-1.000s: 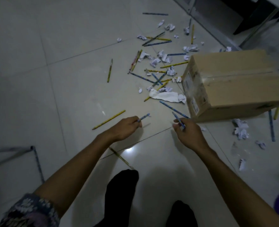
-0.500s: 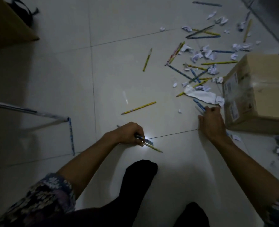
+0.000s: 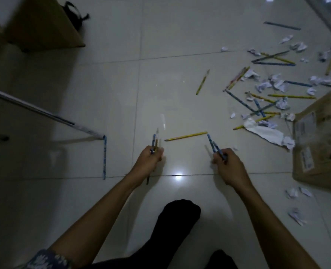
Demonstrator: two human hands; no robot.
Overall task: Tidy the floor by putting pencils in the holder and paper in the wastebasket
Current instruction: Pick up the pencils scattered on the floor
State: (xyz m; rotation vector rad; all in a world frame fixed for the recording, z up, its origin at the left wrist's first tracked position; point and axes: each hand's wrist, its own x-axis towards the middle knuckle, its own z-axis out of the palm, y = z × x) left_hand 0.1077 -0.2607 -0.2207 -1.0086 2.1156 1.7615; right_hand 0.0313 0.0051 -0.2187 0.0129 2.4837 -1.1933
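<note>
Left hand: curled in a fist round a small bunch of pencils, blue and yellow, tips pointing away from the person. A dark end sticks out below the wrist. Count in the fist unclear.

Right hand: also closed, fingers pinching two blue pencils that fan into a narrow V toward the upper left. Hands are apart from each other, over the tiled floor.

Between the hands, just past the knuckles, one yellow pencil lies flat on the tile and touches neither hand. A second yellow pencil lies alone farther out. Left of the left hand, a blue pencil lies on the floor, its far end meeting a thin metal rod that runs off the left edge.

Far right: a scattered heap of pencils, blue and yellow, crossing one another and mixed with crumpled paper scraps. A torn white paper strip lies at the heap's near edge, just beside a cardboard box. A few small paper bits sit by the box's near corner.

Upper left: a brown box-like object with a black strap at its top. Near edge: dark-clothed legs between the forearms, and a patterned sleeve on the left arm.
</note>
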